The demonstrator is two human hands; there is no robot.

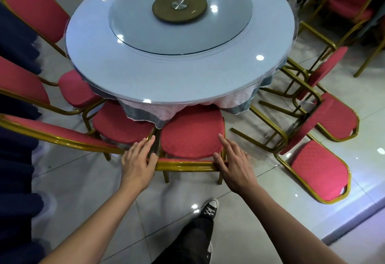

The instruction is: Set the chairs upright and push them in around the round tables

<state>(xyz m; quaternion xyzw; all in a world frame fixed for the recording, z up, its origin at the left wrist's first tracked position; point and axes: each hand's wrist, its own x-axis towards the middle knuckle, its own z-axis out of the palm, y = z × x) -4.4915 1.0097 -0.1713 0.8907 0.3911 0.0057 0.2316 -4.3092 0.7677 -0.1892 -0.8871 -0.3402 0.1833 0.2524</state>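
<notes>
A red-cushioned chair with a gold frame [191,136] stands upright right in front of me, its seat partly under the round white table [179,84]. My left hand [138,159] and my right hand [233,162] lie on the two ends of its gold top rail, fingers straight and pointing forward, thumbs against the rail. To the right, two red chairs lie tipped over on the floor: one near me [318,170], one farther back [335,117], their gold legs pointing toward the table.
Several upright red chairs [123,126] stand around the table's left side. A glass turntable [179,11] tops the table. More chairs [350,3] stand at the far right. Dark fabric [14,159] hangs at the left edge. My shoe [209,209] is on the glossy tiles.
</notes>
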